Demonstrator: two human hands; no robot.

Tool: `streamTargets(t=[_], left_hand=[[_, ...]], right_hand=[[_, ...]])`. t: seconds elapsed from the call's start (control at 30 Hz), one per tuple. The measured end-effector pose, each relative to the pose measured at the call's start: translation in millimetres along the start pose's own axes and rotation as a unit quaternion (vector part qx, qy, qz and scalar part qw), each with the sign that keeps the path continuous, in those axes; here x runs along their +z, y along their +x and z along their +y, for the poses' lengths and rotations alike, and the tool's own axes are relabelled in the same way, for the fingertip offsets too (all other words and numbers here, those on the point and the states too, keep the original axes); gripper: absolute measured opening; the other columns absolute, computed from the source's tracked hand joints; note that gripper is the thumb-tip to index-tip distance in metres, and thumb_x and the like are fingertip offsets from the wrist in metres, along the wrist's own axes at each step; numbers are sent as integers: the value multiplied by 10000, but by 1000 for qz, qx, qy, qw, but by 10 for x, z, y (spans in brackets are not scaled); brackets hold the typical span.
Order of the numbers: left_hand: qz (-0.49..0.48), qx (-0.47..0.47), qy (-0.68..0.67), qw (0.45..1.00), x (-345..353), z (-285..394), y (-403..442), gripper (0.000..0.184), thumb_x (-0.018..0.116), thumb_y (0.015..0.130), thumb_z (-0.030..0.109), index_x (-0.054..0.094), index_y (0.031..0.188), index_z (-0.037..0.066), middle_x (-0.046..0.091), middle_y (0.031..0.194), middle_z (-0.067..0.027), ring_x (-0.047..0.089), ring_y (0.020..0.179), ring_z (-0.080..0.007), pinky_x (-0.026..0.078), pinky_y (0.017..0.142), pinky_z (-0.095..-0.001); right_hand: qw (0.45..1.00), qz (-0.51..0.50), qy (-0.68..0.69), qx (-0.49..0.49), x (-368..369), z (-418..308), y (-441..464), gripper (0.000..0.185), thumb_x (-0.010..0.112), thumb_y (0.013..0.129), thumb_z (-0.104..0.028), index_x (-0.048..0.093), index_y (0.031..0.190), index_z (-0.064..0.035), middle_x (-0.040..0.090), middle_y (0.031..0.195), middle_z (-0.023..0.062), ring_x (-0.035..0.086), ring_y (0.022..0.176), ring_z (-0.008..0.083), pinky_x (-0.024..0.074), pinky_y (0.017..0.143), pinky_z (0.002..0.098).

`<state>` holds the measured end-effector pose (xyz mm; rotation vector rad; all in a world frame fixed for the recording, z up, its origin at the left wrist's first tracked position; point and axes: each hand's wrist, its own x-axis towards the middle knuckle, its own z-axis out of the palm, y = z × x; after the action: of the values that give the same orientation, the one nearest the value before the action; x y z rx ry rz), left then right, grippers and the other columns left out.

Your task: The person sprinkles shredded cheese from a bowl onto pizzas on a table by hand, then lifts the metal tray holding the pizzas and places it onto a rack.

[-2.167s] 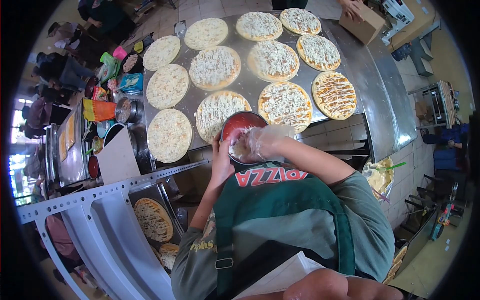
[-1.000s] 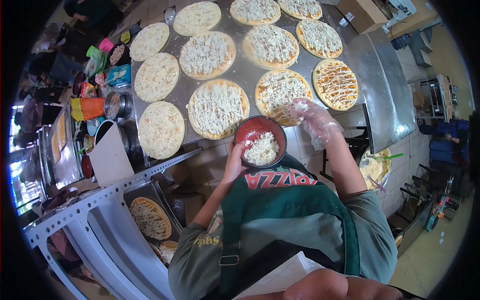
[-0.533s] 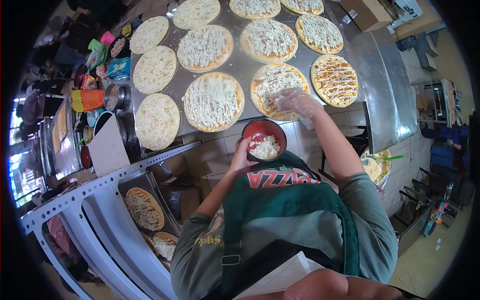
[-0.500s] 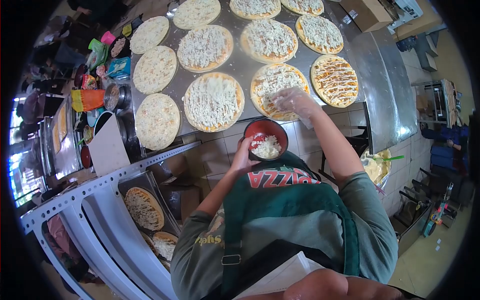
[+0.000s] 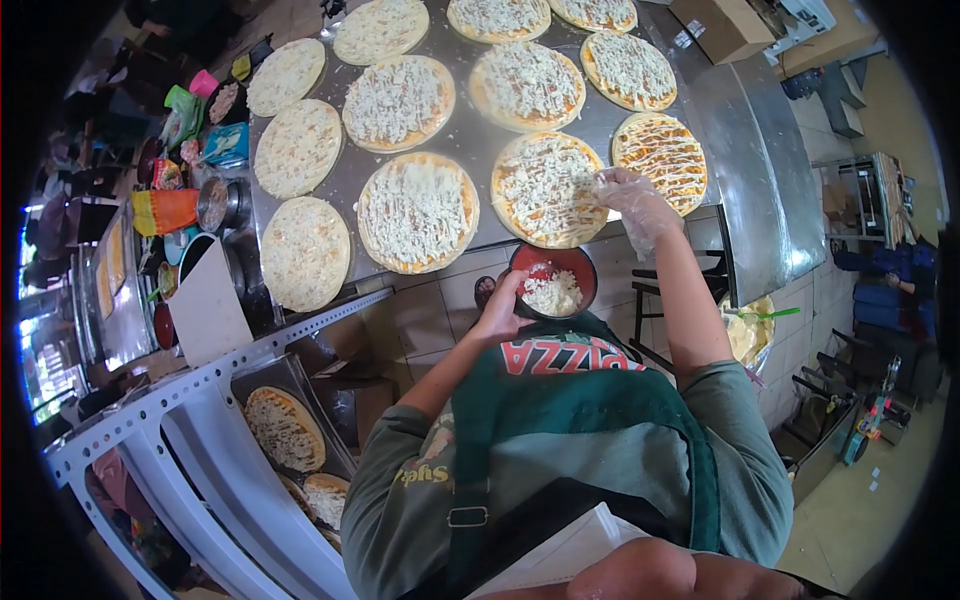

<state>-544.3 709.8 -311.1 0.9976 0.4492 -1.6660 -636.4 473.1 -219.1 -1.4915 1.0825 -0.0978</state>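
My left hand (image 5: pixel 503 309) grips the rim of a red bowl with a dark outside (image 5: pixel 538 262), close to my apron. Crumbled white cheese (image 5: pixel 555 294) lies in the bowl. My right hand (image 5: pixel 640 203), in a clear plastic glove, is over the right edge of a cheese-sprinkled pizza (image 5: pixel 548 190), its fingers bunched together; whether they hold cheese is too small to tell. Right of it lies a pizza with brown topping and white stripes (image 5: pixel 660 165). A pizza thickly covered in white cheese (image 5: pixel 418 212) is on the left.
Several more pizzas stand on the metal table (image 5: pixel 735 150). A cardboard box (image 5: pixel 722 30) sits at its far right. Pots and bags crowd the left side. A perforated metal rack (image 5: pixel 215 365) with pizzas on trays stands at lower left. Stools and other people are farther off.
My right hand went from the bowl to the pizza, then shifted toward its right edge. More cheese lies on that pizza. The bowl, in my left hand, has moved slightly right.
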Motion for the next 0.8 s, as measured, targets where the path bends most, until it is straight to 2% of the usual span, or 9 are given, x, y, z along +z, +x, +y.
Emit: streamTargets(t=[0.1, 0.17, 0.23, 0.27, 0.4, 0.47, 0.6, 0.67, 0.8], left_hand=[[-46, -16, -8, 999, -107, -50, 189, 447, 520, 774, 321, 336, 1158, 183, 428, 1163, -53, 455, 1067, -248, 363, 844, -552], [-23, -21, 4, 1000, 44, -3, 84, 427, 508, 780, 342, 395, 1148, 158, 467, 1153, -47, 463, 1068, -241, 344, 882, -508], [0, -25, 15, 1000, 130, 15, 43, 424, 496, 785, 362, 453, 1138, 132, 507, 1142, -41, 472, 1069, -234, 326, 921, -465], [-5, -28, 11, 1000, 143, 16, 43, 419, 499, 783, 359, 455, 1134, 134, 508, 1140, -37, 475, 1064, -233, 329, 920, -460], [-17, -41, 9, 999, 107, -8, 129, 400, 501, 784, 348, 459, 1125, 143, 513, 1128, -27, 479, 1054, -225, 341, 915, -449], [-41, -38, 9, 998, 29, -43, 209, 414, 517, 776, 341, 402, 1131, 162, 471, 1140, -38, 465, 1059, -235, 358, 886, -481], [-59, -45, -1, 997, 23, -31, 221, 446, 532, 768, 338, 340, 1139, 180, 427, 1155, -49, 449, 1067, -245, 369, 863, -515], [-40, -45, -3, 998, 111, 5, 117, 422, 520, 776, 335, 392, 1137, 158, 466, 1141, -42, 464, 1060, -239, 361, 886, -483], [-32, -45, -6, 998, 143, 15, 86, 419, 511, 782, 334, 432, 1146, 143, 493, 1140, -44, 472, 1065, -235, 343, 921, -456]], right_hand=[[993, 58, -107, 5, -138, 198, 91, 509, 683, 647, -370, 580, 994, -12, 610, 862, 96, 559, 784, 169, 426, 707, 273], [988, 68, -139, 4, -43, -63, -145, 490, 683, 654, -350, 586, 999, -17, 612, 856, 92, 562, 784, 165, 431, 704, 278], [996, 56, -65, 5, 12, 148, -80, 179, 621, 725, -118, 585, 851, 4, 583, 779, 37, 534, 707, 90, 428, 637, 216], [997, 50, -26, -46, 62, 282, -64, 177, 601, 742, -122, 581, 863, 6, 581, 733, 30, 537, 686, 85, 431, 643, 214], [999, 21, 2, -29, 229, 64, -222, 161, 592, 750, -121, 581, 859, -3, 581, 709, 25, 539, 668, 80, 435, 635, 211], [985, 103, -130, -54, 180, 253, -90, 156, 580, 754, -123, 579, 851, -1, 585, 706, 25, 538, 663, 88, 437, 625, 227], [992, 97, -77, 7, 121, 239, -126, 168, 569, 757, -148, 579, 861, -16, 592, 712, 36, 550, 662, 102, 445, 628, 243], [952, 152, -266, 23, 192, 31, -320, 172, 567, 752, -170, 584, 861, -38, 593, 703, 42, 552, 627, 117, 445, 625, 255], [958, 165, -234, -14, 225, 254, -367, 188, 610, 718, -196, 602, 845, -57, 607, 757, 87, 554, 717, 164, 434, 662, 298]])
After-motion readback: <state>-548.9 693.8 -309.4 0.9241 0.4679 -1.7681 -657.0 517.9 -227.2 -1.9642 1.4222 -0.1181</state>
